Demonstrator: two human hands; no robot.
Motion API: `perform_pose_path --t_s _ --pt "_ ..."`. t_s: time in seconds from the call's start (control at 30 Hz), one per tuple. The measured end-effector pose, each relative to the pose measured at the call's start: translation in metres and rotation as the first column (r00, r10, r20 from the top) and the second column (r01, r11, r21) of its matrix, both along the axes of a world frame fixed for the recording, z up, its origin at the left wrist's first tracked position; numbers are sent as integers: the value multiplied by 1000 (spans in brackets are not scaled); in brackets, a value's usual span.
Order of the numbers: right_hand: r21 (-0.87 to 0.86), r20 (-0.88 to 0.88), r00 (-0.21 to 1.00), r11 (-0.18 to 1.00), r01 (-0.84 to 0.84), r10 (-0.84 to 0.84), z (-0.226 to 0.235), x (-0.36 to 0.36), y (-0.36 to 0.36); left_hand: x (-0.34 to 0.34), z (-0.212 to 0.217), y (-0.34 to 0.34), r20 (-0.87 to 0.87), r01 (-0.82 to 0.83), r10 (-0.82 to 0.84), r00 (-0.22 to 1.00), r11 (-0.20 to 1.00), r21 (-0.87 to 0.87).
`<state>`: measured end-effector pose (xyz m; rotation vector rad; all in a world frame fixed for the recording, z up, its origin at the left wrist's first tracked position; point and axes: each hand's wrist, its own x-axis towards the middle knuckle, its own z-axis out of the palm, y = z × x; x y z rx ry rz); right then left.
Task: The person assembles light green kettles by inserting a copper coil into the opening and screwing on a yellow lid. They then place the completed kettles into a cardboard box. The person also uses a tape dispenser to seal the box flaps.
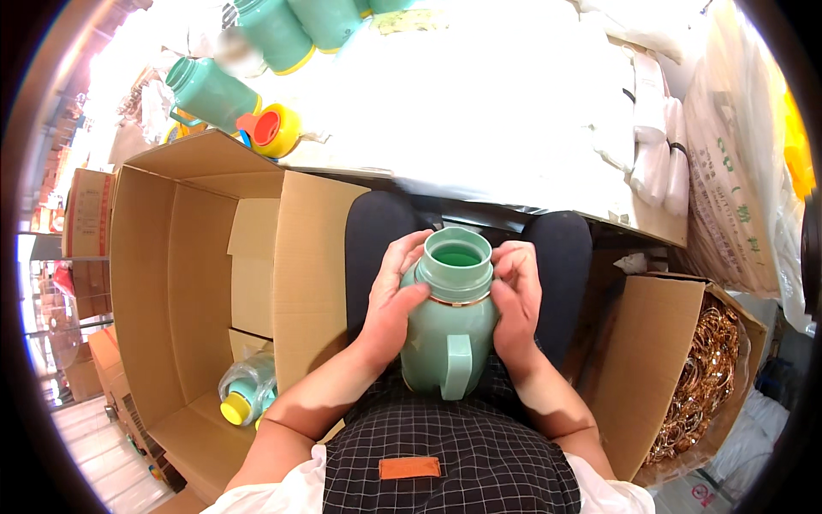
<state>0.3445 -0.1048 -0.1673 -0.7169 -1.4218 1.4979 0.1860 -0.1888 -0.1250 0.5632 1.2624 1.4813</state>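
Note:
Upright in my lap is a mint-green vacuum jug (432,338), uncapped, its round mouth facing up and its handle toward me. A thin copper-coloured band circles its neck. My left hand (390,300) grips the jug's left side, thumb near the shoulder below the neck. On the opposite side, my right hand (518,300) holds it with the fingers curled and the thumb against the band. Parts of the fingers behind the jug are hidden.
Left of me, an open carton (193,283) holds a bagged green jug with a yellow cap (235,409). On the white table (488,111), another green jug (214,92) lies near a yellow-and-red cap (274,130). At right, a box contains copper-coloured bands (706,377).

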Motion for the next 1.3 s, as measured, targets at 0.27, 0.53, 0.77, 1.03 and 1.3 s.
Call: perform_pose_path --t_s 0.27,0.53,0.77,1.03,1.3 --pt "-650 -170 919 661 -376 356 -2 -4 29 -20 -14 6 191 188 -159 969 972 -140" --pt "16 212 952 973 -228 220 23 21 44 -17 -50 60 -120 176 -182 976 983 -60" --pt "659 116 946 736 155 -303 114 95 33 25 -47 7 338 47 50 940 961 -273" --pt "809 68 749 476 345 -659 204 181 175 42 -63 15 156 -9 34 987 988 -156" --pt "111 -468 801 875 472 -373 213 163 391 20 -82 -10 114 200 -172 979 926 -321"
